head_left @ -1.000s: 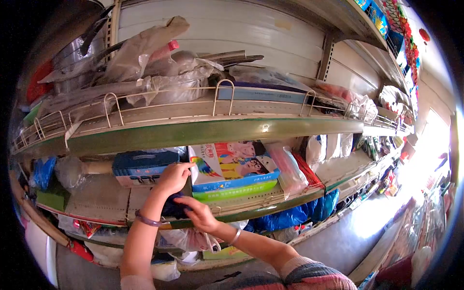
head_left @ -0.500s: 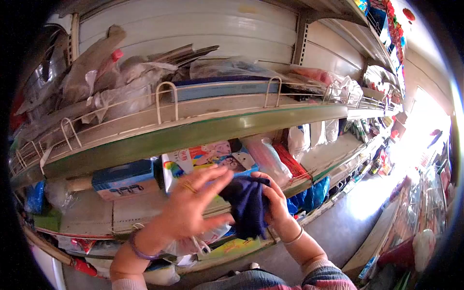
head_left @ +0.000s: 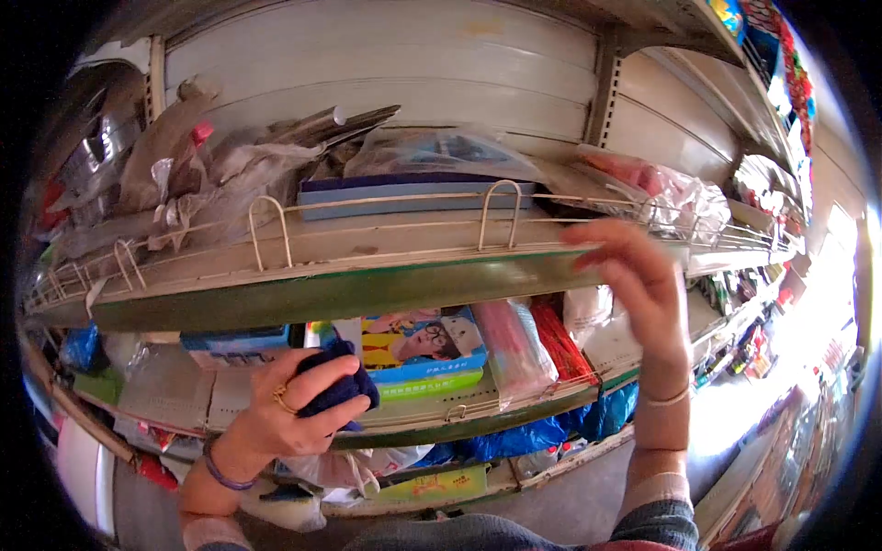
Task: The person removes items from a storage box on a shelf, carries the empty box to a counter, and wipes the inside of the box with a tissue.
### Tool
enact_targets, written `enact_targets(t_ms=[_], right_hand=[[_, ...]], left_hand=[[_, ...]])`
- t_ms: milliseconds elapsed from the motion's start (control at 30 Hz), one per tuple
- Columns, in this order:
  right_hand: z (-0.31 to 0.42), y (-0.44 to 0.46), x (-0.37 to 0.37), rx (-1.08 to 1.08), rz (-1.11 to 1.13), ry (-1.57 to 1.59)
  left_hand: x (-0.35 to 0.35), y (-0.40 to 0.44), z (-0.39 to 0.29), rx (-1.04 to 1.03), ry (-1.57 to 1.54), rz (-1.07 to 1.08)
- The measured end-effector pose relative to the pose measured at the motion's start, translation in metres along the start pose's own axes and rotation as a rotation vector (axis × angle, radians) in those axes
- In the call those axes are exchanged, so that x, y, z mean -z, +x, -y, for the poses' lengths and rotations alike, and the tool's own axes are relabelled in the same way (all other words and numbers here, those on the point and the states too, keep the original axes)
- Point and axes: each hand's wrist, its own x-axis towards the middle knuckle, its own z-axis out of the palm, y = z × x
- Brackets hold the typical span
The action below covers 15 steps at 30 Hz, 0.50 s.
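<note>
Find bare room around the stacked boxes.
Free: in front of the blue box, right of the green panel; also right of the red packet, in front of the white bag. Crowded: the middle, with stacked boxes and pink packet.

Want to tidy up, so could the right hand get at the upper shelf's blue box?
Probably yes: the right hand looks empty and is raised, though the wire rail runs before the blue box.

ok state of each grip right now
Left grip: closed, holding dark blue cloth.
Right grip: open, raised, nothing visible in it.
</note>
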Motion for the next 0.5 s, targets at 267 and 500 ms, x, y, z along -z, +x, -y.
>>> enact_targets(t_ms=[267,500], right_hand=[[-0.028,0.068,0.041,0.084,0.014,-0.285],[-0.038,0.078,0.024,0.128,0.078,-0.284]], left_hand=[[0.039,-0.031,0.014,0.19,0.266,0.08],[-0.042,-0.086,0.019,0.445,0.167,0.39]])
